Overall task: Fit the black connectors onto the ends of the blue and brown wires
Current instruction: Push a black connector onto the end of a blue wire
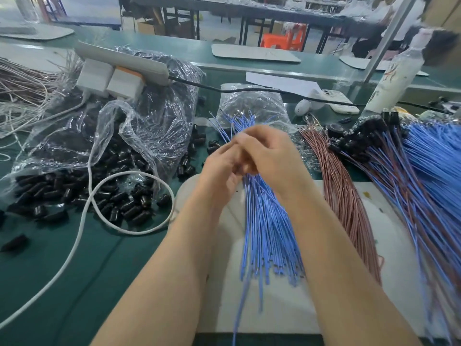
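The two hands meet above the middle of the desk (74,283). The left hand (222,168) has its fingers curled up against the right hand (269,156), which lies partly over it. Both are blurred, and I cannot tell what the fingers are clamped on, if anything.

Directly under them lies the bundle of blue wires (269,233). Its far ends fan out beyond the knuckles. Its near ends lie on a white mat (274,308) at the near edge of the desk, and one strand trails down past that edge.

Just beside the bundle, toward the right edge, a sheaf of brown wires (341,191) lies on the same mat. Further right is a heap of blue and brown wires with black connectors already fitted (369,143) at their far ends.

Toward the left edge, loose black connectors (112,196) spill from a clear plastic bag (139,126) onto the green desk. A few more sit near the left hand.

A white cable (82,233) loops through that pile and runs to the near left corner. On top of the bag rests a power strip (119,58) with two white chargers (94,76) plugged in.

A second clear bag (252,101) lies behind the blue wires. A phone (339,101) and a white bottle (396,76) stand toward the far right corner.
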Demonstrator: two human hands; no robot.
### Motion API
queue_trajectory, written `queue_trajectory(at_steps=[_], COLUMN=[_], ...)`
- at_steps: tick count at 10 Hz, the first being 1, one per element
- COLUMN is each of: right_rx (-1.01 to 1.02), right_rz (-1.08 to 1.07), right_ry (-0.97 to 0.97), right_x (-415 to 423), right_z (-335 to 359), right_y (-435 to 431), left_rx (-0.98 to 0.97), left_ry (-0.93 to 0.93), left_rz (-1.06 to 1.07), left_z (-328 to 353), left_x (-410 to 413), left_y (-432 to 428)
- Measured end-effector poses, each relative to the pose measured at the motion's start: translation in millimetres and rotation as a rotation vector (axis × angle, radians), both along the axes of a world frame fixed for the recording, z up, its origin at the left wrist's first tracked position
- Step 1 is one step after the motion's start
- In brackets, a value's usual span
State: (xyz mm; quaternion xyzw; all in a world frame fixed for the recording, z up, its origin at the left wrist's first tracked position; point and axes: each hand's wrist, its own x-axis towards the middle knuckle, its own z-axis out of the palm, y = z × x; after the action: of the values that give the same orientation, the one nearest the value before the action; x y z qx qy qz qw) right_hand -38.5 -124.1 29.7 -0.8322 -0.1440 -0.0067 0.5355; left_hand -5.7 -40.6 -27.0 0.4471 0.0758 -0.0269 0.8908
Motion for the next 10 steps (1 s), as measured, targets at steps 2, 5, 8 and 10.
queue_trajectory(at_steps=[2,5,8,10], right_rx=[-0.121,0.009,-0.116,-0.133], right_rz=[-0.273,-0.187,-0.203,-0.182], right_ry=[0.108,0.12,0.04,0.016], right_x=[4.8,4.9,9.1,10.0], right_z=[-21.3,-24.0,-33.3,-35.5], right_y=[-26.1,-19.5,-20.5,-21.5], left_rx=[0.087,0.077,0.105,0.115], left_ry=[0.012,-0.032,-0.001,-0.007], left_rz=[-0.014,0.027,0.069,0.093], left_z=[-5.8,-7.2,-9.0,-6.8], left_x=[-0.2,1.3,3.3,0.7], left_y=[-1.5,-2.7,-1.3,-0.4])
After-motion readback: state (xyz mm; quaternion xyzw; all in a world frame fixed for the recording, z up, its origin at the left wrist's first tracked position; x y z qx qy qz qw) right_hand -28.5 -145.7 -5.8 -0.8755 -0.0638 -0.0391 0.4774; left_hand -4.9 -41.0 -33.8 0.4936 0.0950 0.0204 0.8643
